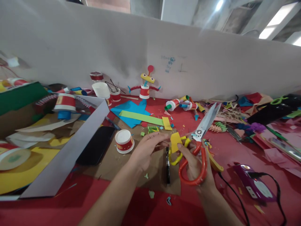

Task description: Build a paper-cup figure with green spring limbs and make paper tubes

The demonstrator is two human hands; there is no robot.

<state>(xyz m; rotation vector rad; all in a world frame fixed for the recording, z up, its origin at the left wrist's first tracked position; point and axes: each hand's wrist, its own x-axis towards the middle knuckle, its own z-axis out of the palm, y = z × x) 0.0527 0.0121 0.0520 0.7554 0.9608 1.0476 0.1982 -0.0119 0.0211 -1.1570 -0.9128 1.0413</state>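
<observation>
My right hand (194,160) has its fingers through a pair of scissors (199,135) with red and yellow handles, blades pointing up and away. Between that hand's thumb and fingers is a small yellow paper piece (175,142). My left hand (149,146) is just left of the paper, fingers stretched toward it and apparently holding nothing. Under the hands lies a brown cardboard sheet (113,169) bearing a black pen (167,166). A red and white paper cup (124,141) stands upside down left of my left hand.
A box (68,150) of paper scraps stands at left beside a black phone (96,146). Blue paper (129,110), a green strip (141,117) and a cup figure (144,91) are farther back. A purple corded device (255,183) and paper scraps (275,153) lie at right.
</observation>
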